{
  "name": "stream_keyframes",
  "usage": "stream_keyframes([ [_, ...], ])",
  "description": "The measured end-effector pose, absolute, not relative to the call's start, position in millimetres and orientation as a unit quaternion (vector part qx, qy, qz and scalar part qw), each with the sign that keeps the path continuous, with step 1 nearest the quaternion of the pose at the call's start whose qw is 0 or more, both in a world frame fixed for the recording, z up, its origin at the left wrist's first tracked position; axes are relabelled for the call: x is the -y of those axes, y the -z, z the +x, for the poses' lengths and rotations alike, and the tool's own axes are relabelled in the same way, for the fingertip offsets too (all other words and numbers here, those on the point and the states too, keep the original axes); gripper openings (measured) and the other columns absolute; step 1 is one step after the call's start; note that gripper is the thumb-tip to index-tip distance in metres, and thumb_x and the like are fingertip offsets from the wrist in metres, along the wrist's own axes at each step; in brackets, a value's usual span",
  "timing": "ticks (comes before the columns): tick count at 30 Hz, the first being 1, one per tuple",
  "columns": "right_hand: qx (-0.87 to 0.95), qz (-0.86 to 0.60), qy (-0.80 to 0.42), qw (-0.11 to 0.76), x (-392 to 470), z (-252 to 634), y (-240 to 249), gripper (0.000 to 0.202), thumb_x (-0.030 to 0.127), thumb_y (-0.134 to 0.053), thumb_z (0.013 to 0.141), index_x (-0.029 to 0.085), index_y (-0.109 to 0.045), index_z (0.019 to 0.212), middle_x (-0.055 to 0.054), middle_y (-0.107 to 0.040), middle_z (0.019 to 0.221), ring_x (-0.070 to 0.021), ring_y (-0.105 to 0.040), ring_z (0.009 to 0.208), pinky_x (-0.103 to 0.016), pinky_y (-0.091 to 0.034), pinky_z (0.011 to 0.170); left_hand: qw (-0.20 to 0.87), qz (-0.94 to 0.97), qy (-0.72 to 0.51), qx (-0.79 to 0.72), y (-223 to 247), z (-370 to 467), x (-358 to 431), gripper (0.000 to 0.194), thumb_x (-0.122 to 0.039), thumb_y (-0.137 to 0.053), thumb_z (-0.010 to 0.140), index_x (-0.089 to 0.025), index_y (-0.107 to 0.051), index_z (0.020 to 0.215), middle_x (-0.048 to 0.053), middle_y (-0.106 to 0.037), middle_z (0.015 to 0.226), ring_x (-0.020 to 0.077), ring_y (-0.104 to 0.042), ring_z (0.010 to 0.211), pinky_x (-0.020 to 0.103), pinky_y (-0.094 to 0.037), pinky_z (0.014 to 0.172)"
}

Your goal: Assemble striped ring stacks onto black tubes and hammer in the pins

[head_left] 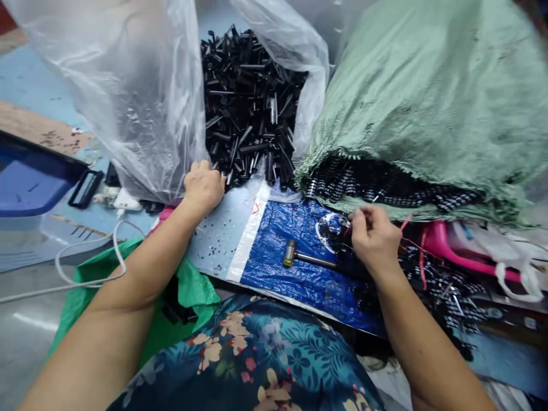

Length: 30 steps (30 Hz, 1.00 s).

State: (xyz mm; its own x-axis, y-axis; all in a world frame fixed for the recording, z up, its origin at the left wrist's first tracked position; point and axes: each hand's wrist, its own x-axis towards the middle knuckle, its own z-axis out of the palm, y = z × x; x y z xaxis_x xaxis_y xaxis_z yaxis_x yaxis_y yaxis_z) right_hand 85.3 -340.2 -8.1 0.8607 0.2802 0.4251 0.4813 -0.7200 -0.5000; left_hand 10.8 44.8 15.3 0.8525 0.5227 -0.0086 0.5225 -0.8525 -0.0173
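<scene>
My left hand (204, 185) is closed at the mouth of a clear plastic bag (171, 114), beside a heap of shiny black plastic pieces (252, 108). Its curled fingers face away, so what they grip is hidden. My right hand (375, 237) is pinched closed in front of the green woven sack (428, 108); whatever sits between its fingertips is too small to name. Small black parts with pale ridges (342, 177) fill the sack's opening. Left of my right hand, a small hammer (290, 254) lies on a blue plastic sheet (274, 228).
A pink basket rim (440, 245) and a white plastic bag (518, 274) are at the right, by scattered black parts (454, 302). A white cable (117, 245) crosses a green bag (81, 314) at the left. Farther left stands a blue bin (34, 182).
</scene>
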Motion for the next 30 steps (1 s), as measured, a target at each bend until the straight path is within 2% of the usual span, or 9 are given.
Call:
stream_keyframes([
  [4,0.124,-0.948,0.126,0.264,325.9,136.0,7.0,0.043,0.053,-0.053,0.093,0.017,-0.059,0.115,-0.010,-0.075,0.089,-0.0272,-0.070,0.077,-0.038,-0.050,0.073,-0.005,-0.957,-0.013,0.291,-14.4,9.2,-46.8,0.046,-0.047,-0.046,0.093,-0.016,-0.079,0.101,0.020,-0.060,0.117,0.0393,-0.049,0.116,0.049,-0.045,0.094],
  [8,0.114,-0.956,0.089,0.256,318.8,159.3,14.6,0.045,0.052,-0.056,0.089,0.017,-0.060,0.117,-0.012,-0.076,0.089,-0.0300,-0.070,0.080,-0.042,-0.052,0.079,-0.011,-0.955,0.001,0.296,-10.9,5.7,-44.4,0.048,-0.048,-0.045,0.093,-0.015,-0.078,0.098,0.021,-0.059,0.119,0.0398,-0.048,0.120,0.049,-0.046,0.095],
  [15,0.037,-0.873,0.008,0.486,349.1,161.6,30.9,0.055,0.048,-0.066,0.080,0.016,-0.066,0.125,-0.013,-0.074,0.107,-0.0202,-0.070,0.064,-0.040,-0.059,0.067,-0.071,-0.940,0.015,0.332,-10.3,18.3,-51.2,0.031,-0.044,-0.058,0.085,-0.016,-0.072,0.088,0.019,-0.061,0.118,0.0380,-0.053,0.115,0.047,-0.047,0.092],
  [18,0.028,-0.830,0.014,0.557,367.7,141.2,25.6,0.056,0.049,-0.073,0.076,0.018,-0.068,0.122,-0.011,-0.075,0.101,-0.0196,-0.070,0.067,-0.038,-0.059,0.066,-0.107,-0.932,0.054,0.343,-15.5,14.9,-56.5,0.021,-0.037,-0.060,0.084,-0.017,-0.064,0.081,0.014,-0.064,0.101,0.0303,-0.057,0.098,0.041,-0.045,0.084],
  [22,0.038,-0.727,0.002,0.685,381.6,88.9,12.3,0.054,0.049,-0.075,0.079,0.027,-0.063,0.127,-0.005,-0.074,0.100,-0.0168,-0.069,0.073,-0.034,-0.059,0.068,-0.139,-0.918,0.211,0.304,-26.1,-4.8,-58.5,0.018,-0.029,-0.059,0.087,-0.017,-0.056,0.074,0.003,-0.053,0.075,0.0184,-0.049,0.077,0.033,-0.040,0.076],
  [24,0.044,-0.664,-0.070,0.743,376.7,64.0,6.4,0.051,0.056,-0.068,0.084,0.030,-0.060,0.128,-0.003,-0.073,0.100,-0.0164,-0.069,0.075,-0.032,-0.058,0.065,-0.209,-0.892,0.304,0.262,-31.4,-15.1,-49.8,0.015,-0.027,-0.058,0.090,-0.016,-0.059,0.081,0.001,-0.053,0.072,0.0150,-0.048,0.071,0.030,-0.041,0.072],
  [26,0.025,-0.620,-0.129,0.774,363.7,47.8,1.2,0.045,0.061,-0.061,0.088,0.028,-0.062,0.118,-0.001,-0.069,0.087,-0.0146,-0.065,0.067,-0.029,-0.055,0.060,-0.351,-0.848,0.331,0.221,-34.8,-22.2,-31.3,0.015,-0.028,-0.056,0.094,-0.017,-0.063,0.100,0.000,-0.059,0.071,0.0123,-0.051,0.062,0.027,-0.042,0.063],
  [28,-0.001,-0.593,-0.164,0.788,347.2,40.7,-4.0,0.043,0.064,-0.057,0.090,0.025,-0.063,0.107,0.002,-0.061,0.076,-0.0122,-0.058,0.059,-0.027,-0.052,0.055,-0.513,-0.786,0.280,0.200,-35.3,-26.9,-4.6,0.023,-0.031,-0.055,0.095,-0.020,-0.058,0.115,-0.002,-0.064,0.071,0.0101,-0.052,0.051,0.025,-0.041,0.051],
  [30,-0.018,-0.570,-0.192,0.798,332.2,38.8,-9.5,0.046,0.067,-0.054,0.090,0.024,-0.063,0.103,0.002,-0.058,0.075,-0.0113,-0.055,0.058,-0.026,-0.050,0.054,-0.639,-0.719,0.193,0.194,-33.1,-31.1,25.8,0.024,-0.034,-0.057,0.094,-0.022,-0.054,0.115,-0.003,-0.066,0.073,0.0081,-0.050,0.043,0.022,-0.037,0.043],
])
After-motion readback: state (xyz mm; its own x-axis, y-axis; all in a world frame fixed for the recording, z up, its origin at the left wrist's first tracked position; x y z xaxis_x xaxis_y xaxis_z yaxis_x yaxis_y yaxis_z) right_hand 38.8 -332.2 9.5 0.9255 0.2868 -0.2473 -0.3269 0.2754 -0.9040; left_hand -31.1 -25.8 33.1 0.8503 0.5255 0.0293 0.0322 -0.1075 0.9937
